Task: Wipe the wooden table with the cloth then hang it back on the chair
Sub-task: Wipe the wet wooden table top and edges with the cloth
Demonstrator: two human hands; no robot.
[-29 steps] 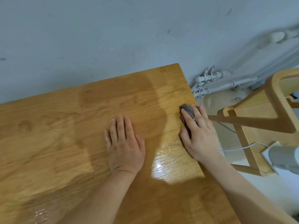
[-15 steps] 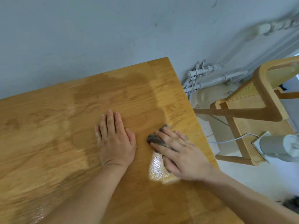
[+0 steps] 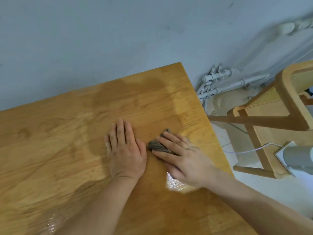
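1. the grey cloth lay bunched on the wooden tabletop near its right edge, pinned under the right hand, whose grip was flat, with fingers straight and spread over it rather than curled round it.
2. the left hand rested palm-down just beside the cloth, its grip equally flat and holding nothing.
3. the cloth looked soft, light and limp (probably damp, judging by the wet sheen on the wood). it would likely slide under flat pressure, and a pinch at a bunched fold would suit lifting.
4. the wooden chair stood off the tabletop's right edge. a white cable and a grey cylinder by its frame might snag a draped cloth.
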